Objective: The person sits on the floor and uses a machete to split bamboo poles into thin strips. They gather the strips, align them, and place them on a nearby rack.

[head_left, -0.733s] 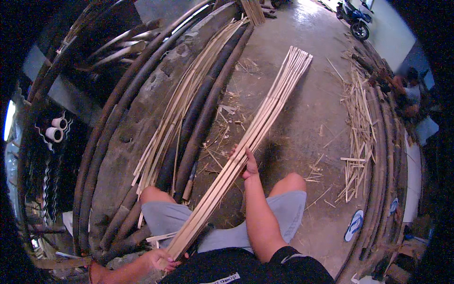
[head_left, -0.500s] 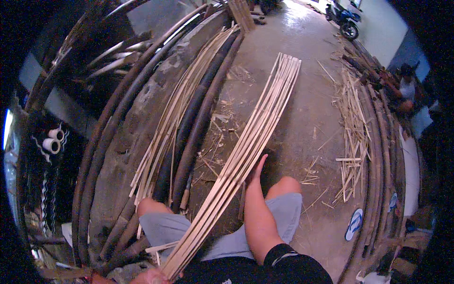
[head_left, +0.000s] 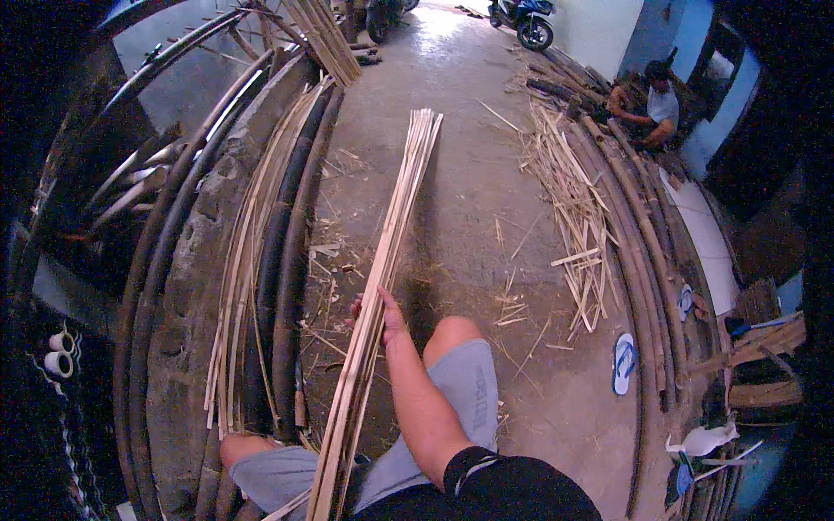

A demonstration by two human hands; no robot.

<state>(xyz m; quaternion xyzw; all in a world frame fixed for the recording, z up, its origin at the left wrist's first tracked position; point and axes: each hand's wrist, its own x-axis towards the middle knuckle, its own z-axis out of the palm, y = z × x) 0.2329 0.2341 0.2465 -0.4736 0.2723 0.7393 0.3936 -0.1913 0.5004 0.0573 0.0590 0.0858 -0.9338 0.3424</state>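
Observation:
A long bundle of pale, split bamboo strips (head_left: 400, 208) slants from my lap toward the far floor, its far end raised and narrow. My right hand (head_left: 382, 319) is closed around the bundle at about its middle, with the thumb on the right side and fingertips showing on the left. Between my knees the near end runs down past the lower edge of the picture. My left hand does not show.
More bamboo strips (head_left: 246, 252) lie at left beside dark poles (head_left: 298, 243). Loose strips (head_left: 569, 213) are heaped at right along long poles (head_left: 630, 260). A flip-flop (head_left: 624, 365) rests nearby. A person (head_left: 660, 108) sits at far right; a motorbike (head_left: 532, 26) stands beyond.
The bundle has gone from fanned flat to gathered and narrow. My right hand, earlier flat against its right side, now wraps round it. My left hand has left the picture. The view has turned right.

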